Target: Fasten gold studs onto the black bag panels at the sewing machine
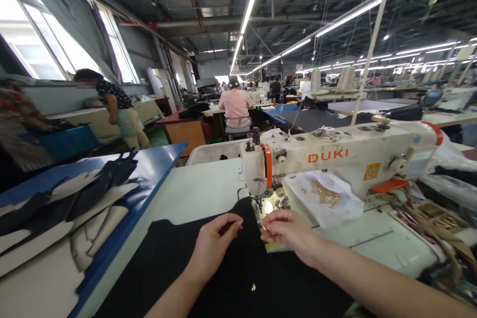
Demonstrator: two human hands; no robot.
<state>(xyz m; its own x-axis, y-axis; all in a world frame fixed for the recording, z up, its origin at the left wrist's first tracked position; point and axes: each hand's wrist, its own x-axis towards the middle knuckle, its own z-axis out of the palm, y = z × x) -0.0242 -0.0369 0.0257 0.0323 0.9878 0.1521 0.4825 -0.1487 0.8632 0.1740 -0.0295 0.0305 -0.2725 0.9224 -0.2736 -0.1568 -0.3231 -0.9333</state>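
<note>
My left hand (218, 241) is above a large black fabric piece (171, 248), thumb and fingertips pinched together. Whatever may be between them is too small to make out. Just right of the fabric's edge, my right hand (288, 231) is also closed in a pinch, close to the needle area of a white sewing machine (290, 151). A tiny glint shows at its fingertips, but I cannot tell what it is. One small shiny metal piece (254, 287) lies on the black fabric, nearer to me. Gold-coloured metal rings (325, 194) are heaped on a white plastic bag (346, 206) beside the machine.
Cut black and beige pieces (93, 208) cover a blue table (166, 159) on the left. Tan straps (452, 238) lie at the right. A thread stand pole (372, 54) rises behind the machine. A person in pink (236, 104) sits ahead; another (124, 104) stands left.
</note>
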